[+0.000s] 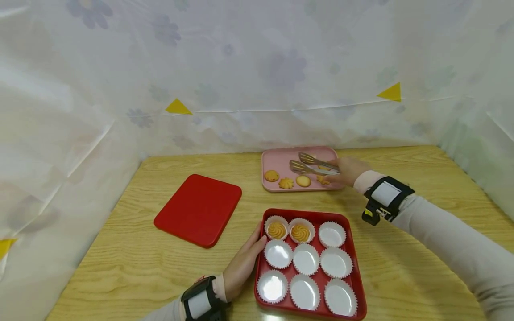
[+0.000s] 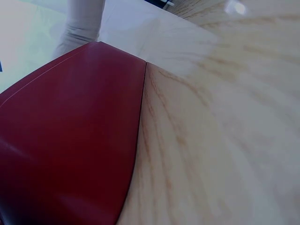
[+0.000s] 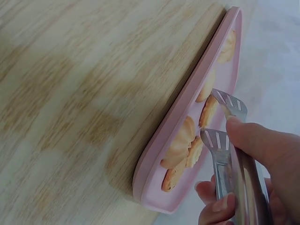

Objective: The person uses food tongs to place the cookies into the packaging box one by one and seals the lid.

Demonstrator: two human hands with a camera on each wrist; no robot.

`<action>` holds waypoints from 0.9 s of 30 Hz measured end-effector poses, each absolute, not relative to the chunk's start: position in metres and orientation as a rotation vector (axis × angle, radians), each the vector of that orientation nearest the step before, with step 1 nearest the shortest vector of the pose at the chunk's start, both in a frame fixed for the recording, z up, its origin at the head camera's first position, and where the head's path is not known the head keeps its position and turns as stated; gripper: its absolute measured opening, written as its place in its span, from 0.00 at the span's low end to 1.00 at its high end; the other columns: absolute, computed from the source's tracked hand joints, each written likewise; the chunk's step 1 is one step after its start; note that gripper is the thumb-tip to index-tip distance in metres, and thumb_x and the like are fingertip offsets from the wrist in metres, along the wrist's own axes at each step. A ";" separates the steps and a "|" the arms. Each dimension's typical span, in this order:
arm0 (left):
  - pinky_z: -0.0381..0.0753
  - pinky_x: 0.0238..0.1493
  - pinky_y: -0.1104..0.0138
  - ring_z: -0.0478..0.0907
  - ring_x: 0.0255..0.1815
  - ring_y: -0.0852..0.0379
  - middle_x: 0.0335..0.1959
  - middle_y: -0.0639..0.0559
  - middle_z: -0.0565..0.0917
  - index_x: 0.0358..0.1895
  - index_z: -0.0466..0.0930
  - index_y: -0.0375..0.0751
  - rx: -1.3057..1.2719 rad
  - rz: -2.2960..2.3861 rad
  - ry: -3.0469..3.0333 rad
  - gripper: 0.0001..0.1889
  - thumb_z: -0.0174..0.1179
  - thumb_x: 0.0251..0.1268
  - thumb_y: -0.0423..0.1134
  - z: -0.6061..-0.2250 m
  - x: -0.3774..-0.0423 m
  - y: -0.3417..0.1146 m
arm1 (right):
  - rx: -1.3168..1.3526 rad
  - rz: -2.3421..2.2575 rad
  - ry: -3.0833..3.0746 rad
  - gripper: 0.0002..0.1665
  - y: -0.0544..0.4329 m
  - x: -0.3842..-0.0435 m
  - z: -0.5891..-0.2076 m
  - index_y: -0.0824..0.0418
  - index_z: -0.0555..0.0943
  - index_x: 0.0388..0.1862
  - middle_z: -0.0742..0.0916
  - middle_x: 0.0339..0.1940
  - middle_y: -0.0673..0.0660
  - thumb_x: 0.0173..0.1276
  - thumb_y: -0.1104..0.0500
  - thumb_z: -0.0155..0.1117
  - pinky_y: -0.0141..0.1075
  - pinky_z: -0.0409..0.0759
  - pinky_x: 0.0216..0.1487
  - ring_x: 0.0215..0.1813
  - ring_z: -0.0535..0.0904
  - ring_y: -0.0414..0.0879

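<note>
My right hand (image 1: 350, 170) grips a pair of metal tongs (image 1: 309, 167) over the pink tray (image 1: 277, 154). In the right wrist view the slotted tong heads stand apart, with a cookie (image 3: 208, 110) near them; I cannot tell whether they touch it. Several cookies of different shapes lie on the tray. My left hand (image 1: 241, 267) rests against the left side of the red box (image 1: 357, 267), its fingers extended along the wall. Several white paper cups line the box, and the two at the far left each hold a swirl cookie (image 1: 300, 232). The left wrist view shows the box's outer wall.
A red square lid (image 1: 198, 209) lies flat on the wooden table (image 1: 132, 249), left of the box. Behind the table hangs a pale flowered sheet (image 1: 241, 67) with yellow triangles on it. The pink tray stands at the table's back edge.
</note>
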State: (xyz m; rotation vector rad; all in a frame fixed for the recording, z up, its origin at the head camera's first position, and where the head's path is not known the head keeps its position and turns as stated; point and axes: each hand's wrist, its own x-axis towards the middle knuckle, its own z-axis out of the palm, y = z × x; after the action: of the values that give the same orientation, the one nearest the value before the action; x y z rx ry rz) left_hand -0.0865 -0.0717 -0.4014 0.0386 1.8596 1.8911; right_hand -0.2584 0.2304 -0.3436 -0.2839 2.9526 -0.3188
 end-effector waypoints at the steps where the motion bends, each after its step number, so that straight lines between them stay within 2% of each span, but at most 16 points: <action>1: 0.35 0.75 0.43 0.35 0.79 0.44 0.80 0.46 0.45 0.79 0.44 0.48 0.039 1.892 1.860 0.34 0.43 0.77 0.51 -0.401 -0.086 -0.072 | -0.292 -0.303 2.958 0.37 0.230 -0.259 -0.344 0.71 0.77 0.59 0.85 0.38 0.63 0.62 0.46 0.70 0.43 0.77 0.38 0.36 0.77 0.53; 12: 0.34 0.75 0.43 0.35 0.79 0.44 0.80 0.46 0.44 0.79 0.44 0.47 0.046 1.891 1.861 0.34 0.43 0.77 0.51 -0.402 -0.087 -0.071 | -0.375 -0.268 2.994 0.34 0.229 -0.257 -0.345 0.69 0.77 0.59 0.85 0.42 0.66 0.63 0.47 0.69 0.51 0.80 0.45 0.39 0.79 0.55; 16: 0.35 0.75 0.43 0.35 0.79 0.44 0.80 0.45 0.45 0.79 0.44 0.47 0.041 1.891 1.863 0.34 0.43 0.77 0.51 -0.402 -0.087 -0.071 | -0.409 -0.277 3.016 0.31 0.231 -0.256 -0.347 0.68 0.78 0.59 0.86 0.40 0.65 0.63 0.49 0.69 0.51 0.80 0.43 0.37 0.80 0.55; 21: 0.36 0.75 0.42 0.36 0.79 0.43 0.80 0.45 0.45 0.79 0.43 0.48 0.041 1.887 1.856 0.34 0.43 0.77 0.51 -0.402 -0.088 -0.071 | -0.394 -0.269 3.036 0.34 0.233 -0.253 -0.351 0.70 0.75 0.63 0.85 0.43 0.68 0.64 0.51 0.68 0.52 0.79 0.44 0.38 0.79 0.56; 27: 0.35 0.75 0.42 0.35 0.79 0.43 0.80 0.45 0.43 0.79 0.44 0.48 0.030 1.876 1.870 0.34 0.43 0.77 0.52 -0.403 -0.087 -0.073 | -0.400 -0.315 3.033 0.34 0.236 -0.250 -0.350 0.71 0.74 0.63 0.84 0.41 0.67 0.65 0.51 0.67 0.49 0.78 0.40 0.36 0.77 0.55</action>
State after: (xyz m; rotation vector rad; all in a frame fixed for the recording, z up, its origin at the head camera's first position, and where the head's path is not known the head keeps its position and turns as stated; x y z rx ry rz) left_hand -0.0875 -0.0727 -0.4029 0.0297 1.8705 1.8757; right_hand -0.2505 0.2364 -0.3503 -0.4001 3.0332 -0.3145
